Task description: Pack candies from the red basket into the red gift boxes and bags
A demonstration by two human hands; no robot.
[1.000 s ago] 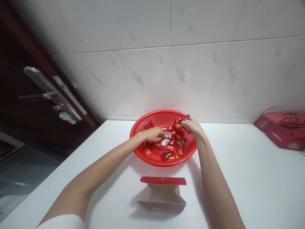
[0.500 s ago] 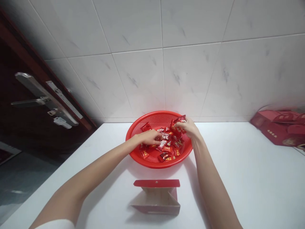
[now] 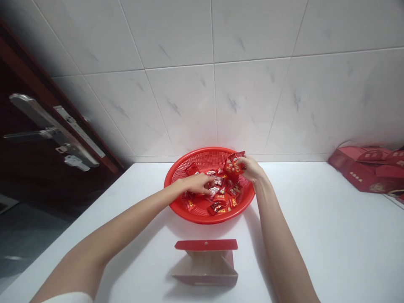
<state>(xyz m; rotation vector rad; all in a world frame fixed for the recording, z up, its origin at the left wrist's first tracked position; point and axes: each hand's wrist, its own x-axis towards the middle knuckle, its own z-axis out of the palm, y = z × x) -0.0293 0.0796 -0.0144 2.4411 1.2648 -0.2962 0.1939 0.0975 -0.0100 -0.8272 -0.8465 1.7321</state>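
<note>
"What is the right-hand grip (image 3: 251, 169) doing?"

"It is closed around some red wrapped packets (image 3: 236, 167) at the far right of the red basket (image 3: 202, 219). The fingers cover part of them, so I can't count them, and the hand hides a stretch of the rim."

"And the left-hand grip (image 3: 197, 182)?"

"It reaches in from the left, fingers bent over the loose packets (image 3: 221, 198) in the basket. Its fingertips are lost among the wrappers; I can't tell whether it pinches one or merely rests there."

"Can you read those wrappers?"

"Not properly. Most are red, a few are paler with yellow or white lettering, too small to make out, and they overlap one another."

"What stands nearer the wearer?"

"An open box (image 3: 205, 279) on the white worktop (image 3: 309, 231), just in front of the basket and apart from both hands. Its red flap (image 3: 217, 245) is up on the far side; the interior shows only partly."

"Anything cut off?"

"The red cartons (image 3: 366, 170) run past the right edge, the dark door (image 3: 19, 168) past the left, and the white sleeve (image 3: 71, 298) past the bottom, where the right forearm (image 3: 279, 240) leaves too."
</note>
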